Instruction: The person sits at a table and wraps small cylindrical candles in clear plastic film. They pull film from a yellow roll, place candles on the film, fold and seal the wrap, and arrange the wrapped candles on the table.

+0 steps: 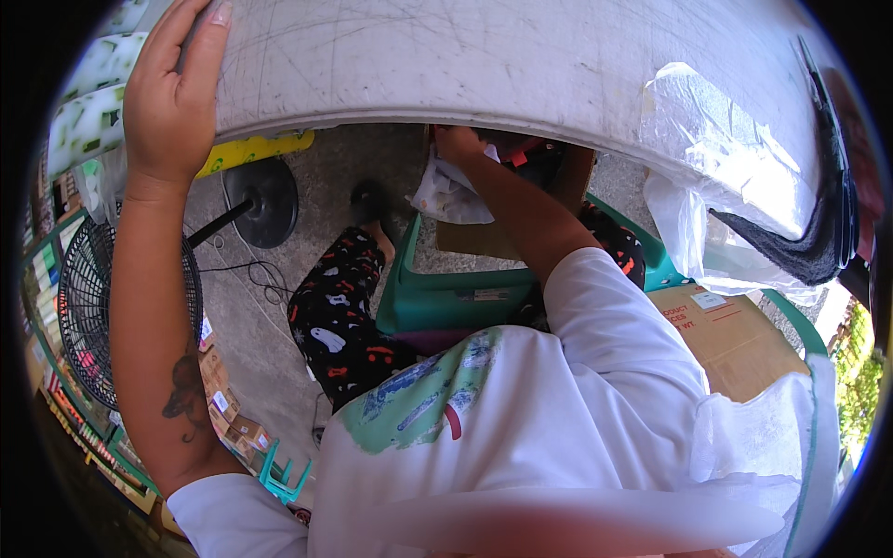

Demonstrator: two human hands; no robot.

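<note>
My left hand [172, 116] rests at the left end of the grey, scratched table [446, 65]. Its fingers are stretched out along the tabletop, and it holds nothing. My right hand [459, 146] reaches down beneath the table's near edge, at a cardboard box [479, 240] on the floor. A crumpled white cloth or bag [453, 191] hangs over the box's left side, right by that hand. Red and dark items [530, 158] show inside the box. The right fingers are mostly hidden by the table edge and shadow, so their grip is unclear.
A black fan [130, 298] stands at the left, its cord trailing on the floor. A green plastic stool [446, 298] is between my legs. Clear plastic wrap [716, 139] drapes over the table's right side; below it lies a brown carton [726, 335].
</note>
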